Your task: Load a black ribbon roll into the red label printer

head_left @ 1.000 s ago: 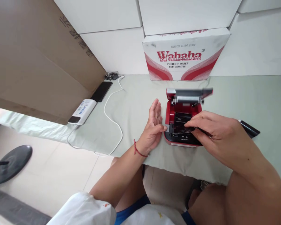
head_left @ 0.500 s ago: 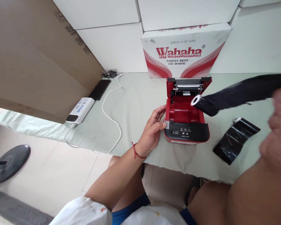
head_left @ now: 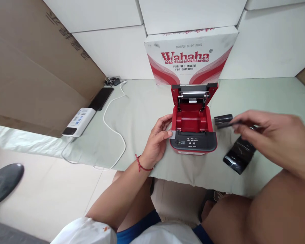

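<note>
Well, treat your red machine (head_left: 193, 140) as the clock's hub and read from your left. Far out, between eight and nine o'clock, a black round base (head_left: 6, 184) stands on the tiled floor (head_left: 66, 189). Brown cardboard (head_left: 40, 74) fills the stretch between nine and ten. Just beside its edge, at nine, lies a white device (head_left: 78, 122) with a dark end, and toward ten come a dark flat slab (head_left: 102, 98) and some keys (head_left: 112, 81). A white cable (head_left: 104, 117) winds over the cloth-covered surface (head_left: 142, 101) between these and you.

Right at the machine's nine o'clock side is your left hand (head_left: 157, 140), a red bracelet (head_left: 138, 162) on its wrist; it holds that side, thumb on the grey tab (head_left: 173, 135), fingers bent against the wall. The machine sits before you, its lid (head_left: 176, 93) raised toward twelve and its red bay (head_left: 194, 122) exposed. Behind the lid, also at twelve, stands a Wahaha carton (head_left: 185, 64), backed by white boxes (head_left: 269, 44).

At three, well apart from your left hand, your right hand (head_left: 271, 135) pinches a dark strip on a black roll (head_left: 223, 119); blur hides whether the roll touches the surface. At four lies black film (head_left: 237, 161), partly covered by that hand.
</note>
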Motion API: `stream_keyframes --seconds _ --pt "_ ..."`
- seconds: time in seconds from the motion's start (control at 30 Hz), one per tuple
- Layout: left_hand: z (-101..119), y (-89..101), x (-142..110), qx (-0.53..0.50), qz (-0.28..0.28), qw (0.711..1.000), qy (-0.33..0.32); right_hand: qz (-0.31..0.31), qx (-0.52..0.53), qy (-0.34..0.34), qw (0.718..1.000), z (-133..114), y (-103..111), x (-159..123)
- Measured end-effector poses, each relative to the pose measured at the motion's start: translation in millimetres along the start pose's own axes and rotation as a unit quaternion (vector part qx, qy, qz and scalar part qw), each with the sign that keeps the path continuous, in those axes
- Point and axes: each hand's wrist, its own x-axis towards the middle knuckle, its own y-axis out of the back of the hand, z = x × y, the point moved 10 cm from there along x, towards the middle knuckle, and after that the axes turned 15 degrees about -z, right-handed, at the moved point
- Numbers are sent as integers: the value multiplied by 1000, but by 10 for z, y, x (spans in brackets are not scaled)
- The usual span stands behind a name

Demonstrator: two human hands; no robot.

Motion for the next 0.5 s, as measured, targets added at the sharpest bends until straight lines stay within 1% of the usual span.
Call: stream_keyframes --seconds 0.03,0.07,0.1,0.13,0.17,0.2,0.27,0.33,0.37,0.43,0.5 --pt "3 1 1 2 -1 1000 1 -97 -3 33 995 25 -174 -3" --pt "9 2 1 4 0 1000 1 -178 1 57 982 82 -316 -44" --pt "17 2 1 5 2 1000 1 -234 5 69 970 167 -405 -97" --pt "24 0 1 5 4 1000 2 -265 2 68 962 270 -440 -140" --pt "29 -4 0 4 5 1000 3 -271 -7 57 961 386 -425 -161" --pt "32 -7 -1 2 6 1000 4 -251 -25 31 967 520 -356 -155" --pt "33 -4 -9 -1 11 1000 4 -171 -76 -47 981 808 -137 -118" --pt "26 5 -19 1 16 1000 6 -88 -120 -130 980 1075 85 -100" --pt "22 10 -25 2 18 1000 7 -60 -134 -163 976 1187 160 -97" --pt "16 15 -32 4 21 1000 8 -39 -148 -204 967 1353 219 -77" --pt "20 9 -34 3 24 1000 5 -29 -157 -225 961 1453 234 -52"
